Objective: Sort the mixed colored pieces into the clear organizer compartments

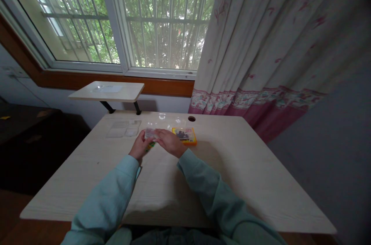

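Between my two hands is a small clear plastic box point(150, 133), held above the far half of the table. My left hand point(139, 146) grips its left side, and my right hand point(170, 142) closes on its right side with the fingers over the top. Under the hands a small green and yellow printed piece point(150, 146) shows in part; whether it is in the box or below it I cannot tell. Just right of my right hand lies a yellow-orange box point(189, 136) with a clear top and dark pieces inside.
Clear plastic trays or lids point(118, 128) lie on the table point(232, 183) at the far left. A raised shelf point(116, 94) on black legs stands behind them. Near the back edge is a round cable hole point(191, 119); a curtain point(249, 82) hangs behind at the right.
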`<state>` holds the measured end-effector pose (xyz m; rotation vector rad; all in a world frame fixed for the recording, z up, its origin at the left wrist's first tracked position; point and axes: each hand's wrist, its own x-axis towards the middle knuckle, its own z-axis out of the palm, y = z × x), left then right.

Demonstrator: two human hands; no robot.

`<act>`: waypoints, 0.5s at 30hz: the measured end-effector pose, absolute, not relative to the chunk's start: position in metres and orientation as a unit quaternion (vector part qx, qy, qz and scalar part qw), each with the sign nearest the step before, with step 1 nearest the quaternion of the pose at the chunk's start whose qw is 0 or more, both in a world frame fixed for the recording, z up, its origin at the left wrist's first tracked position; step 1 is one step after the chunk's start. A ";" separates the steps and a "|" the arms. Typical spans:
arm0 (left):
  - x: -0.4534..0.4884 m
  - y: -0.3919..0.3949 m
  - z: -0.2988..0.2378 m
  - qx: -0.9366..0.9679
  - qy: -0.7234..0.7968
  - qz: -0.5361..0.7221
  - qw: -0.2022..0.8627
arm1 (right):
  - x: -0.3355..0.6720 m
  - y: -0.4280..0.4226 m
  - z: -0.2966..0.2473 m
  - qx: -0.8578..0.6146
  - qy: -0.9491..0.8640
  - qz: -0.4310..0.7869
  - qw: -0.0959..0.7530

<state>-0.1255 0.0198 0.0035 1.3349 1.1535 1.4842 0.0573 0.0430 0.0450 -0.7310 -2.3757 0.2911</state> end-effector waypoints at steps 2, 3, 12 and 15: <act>-0.127 0.021 0.001 0.525 0.456 0.589 0.413 | 0.054 0.042 0.045 -0.293 -0.905 0.086 0.297; -0.128 0.022 -0.001 0.524 0.455 0.587 0.418 | 0.053 0.040 0.046 -0.302 -0.905 0.075 0.289; -0.134 0.031 -0.018 0.496 0.420 0.593 0.474 | 0.034 0.023 0.060 -0.403 -0.899 -0.016 0.170; -0.135 0.031 -0.018 0.493 0.414 0.594 0.483 | 0.028 0.020 0.062 -0.431 -0.890 -0.028 0.144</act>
